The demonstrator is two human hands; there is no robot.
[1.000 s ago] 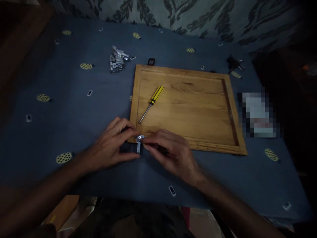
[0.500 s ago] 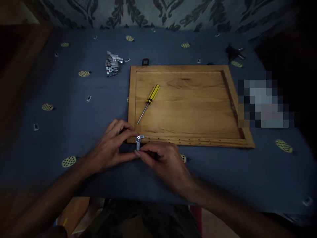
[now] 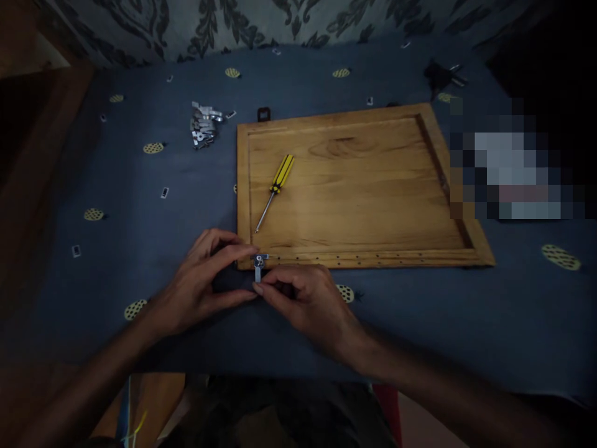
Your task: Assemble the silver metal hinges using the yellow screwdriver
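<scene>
- Metal bracket (image 3: pixel 258 266) sits at the near left corner of the wooden panel (image 3: pixel 354 186), its top on the panel's edge and its stem hanging down over the blue cloth (image 3: pixel 140 218).
- Left hand (image 3: pixel 205 283) pinches the bracket's top from the left, fingertips pressed together.
- Right hand (image 3: pixel 308 305) pinches the stem's lower end between thumb and forefinger.
- Yellow-handled screwdriver (image 3: pixel 275 190) lies on the panel, apart from both hands.
- Pile of metal brackets (image 3: pixel 203 124) rests on the cloth beyond the panel's far left corner.
</scene>
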